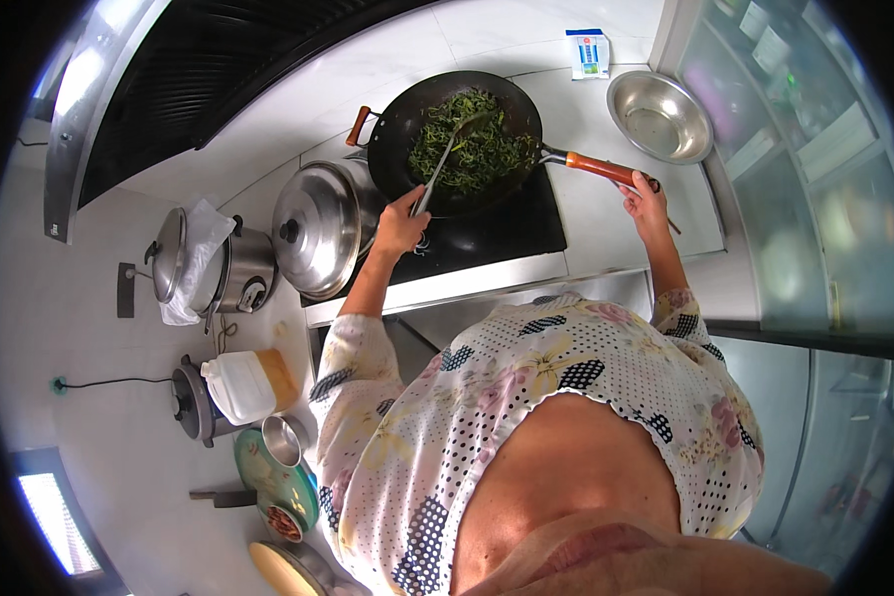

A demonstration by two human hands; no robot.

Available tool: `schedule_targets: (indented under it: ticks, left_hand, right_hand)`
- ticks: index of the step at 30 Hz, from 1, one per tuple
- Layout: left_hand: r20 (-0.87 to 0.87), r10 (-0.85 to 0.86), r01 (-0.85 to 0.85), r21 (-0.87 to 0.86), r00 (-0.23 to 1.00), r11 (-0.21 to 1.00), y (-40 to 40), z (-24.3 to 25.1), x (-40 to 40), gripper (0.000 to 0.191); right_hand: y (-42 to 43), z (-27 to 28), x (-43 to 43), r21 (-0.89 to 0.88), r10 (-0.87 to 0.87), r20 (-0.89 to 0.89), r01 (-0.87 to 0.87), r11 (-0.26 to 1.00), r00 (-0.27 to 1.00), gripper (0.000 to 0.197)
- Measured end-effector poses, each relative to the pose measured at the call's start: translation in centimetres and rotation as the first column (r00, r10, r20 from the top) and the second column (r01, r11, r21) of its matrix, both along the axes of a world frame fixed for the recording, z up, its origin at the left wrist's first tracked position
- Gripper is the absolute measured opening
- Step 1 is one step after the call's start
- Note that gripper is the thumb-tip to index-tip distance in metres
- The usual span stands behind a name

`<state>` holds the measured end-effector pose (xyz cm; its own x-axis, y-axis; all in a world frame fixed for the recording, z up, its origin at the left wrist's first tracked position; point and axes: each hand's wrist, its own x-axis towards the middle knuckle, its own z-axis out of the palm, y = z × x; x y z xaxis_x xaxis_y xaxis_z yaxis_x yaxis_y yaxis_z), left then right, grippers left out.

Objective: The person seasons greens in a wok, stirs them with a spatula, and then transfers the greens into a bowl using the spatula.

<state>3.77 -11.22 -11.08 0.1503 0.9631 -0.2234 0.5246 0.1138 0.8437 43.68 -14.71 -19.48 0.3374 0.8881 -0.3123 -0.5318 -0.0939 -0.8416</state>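
Observation:
My left hand (402, 223) grips the metal handle of a cooking spatula (438, 173). Its far end rests among dark green chopped leafy vegetables (465, 153), which hide part of it. They lie in a black wok (395, 160) over a black cooktop (477, 242). My right hand (645, 201) is closed around the far end of the wok's orange-brown wooden handle (600, 167). Beside that hand a thin brown stick (673, 226) shows; whether the hand touches it cannot be made out.
A steel basin (659, 118) and a white-and-blue packet (588, 54) stand right of the wok. Close on its left is a lidded steel pot (320, 223), then a rice cooker (246, 272). A plastic jug (242, 386), cleaver (235, 498) and green board (268, 473) occupy the left counter. A range hood (194, 67) overhangs.

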Motion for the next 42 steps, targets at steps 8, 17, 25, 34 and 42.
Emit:
schedule_targets:
  ticks: [8, 17, 25, 34, 42]
  left_hand:
    - [-0.687, -0.171, 0.466, 0.269, 0.706, 0.843, -4.3, 5.9, -0.9, 0.047]
    - [-0.598, -0.120, 0.402, 0.364, 0.792, 0.841, -3.7, 1.3, 0.1, 0.047]
    - [-0.733, -0.102, 0.406, 0.250, 0.672, 0.879, -4.8, 5.7, -1.0, 0.047]
    - [-0.735, -0.108, 0.435, 0.269, 0.669, 0.859, -4.9, 3.8, -1.3, 0.047]
    - [-0.609, -0.013, 0.334, 0.417, 0.793, 0.845, -1.7, -3.3, 0.5, 0.049]
  right_hand:
    - [-0.6, 0.0, 1.2, -0.006, -0.071, 0.031, 0.071, 0.997, 0.997, 0.030]
    - [-0.1, -2.3, 0.6, -0.043, -0.008, 0.007, 0.009, 0.999, 1.000, 0.030]
    - [0.2, -1.3, 0.0, -0.032, -0.021, 0.027, 0.022, 0.999, 0.999, 0.031]
    - [-0.2, -2.0, 0.6, -0.045, -0.043, 0.034, 0.045, 0.998, 0.998, 0.032]
    - [0.2, -1.9, 0.0, -0.036, -0.017, 0.012, 0.017, 0.999, 1.000, 0.031]
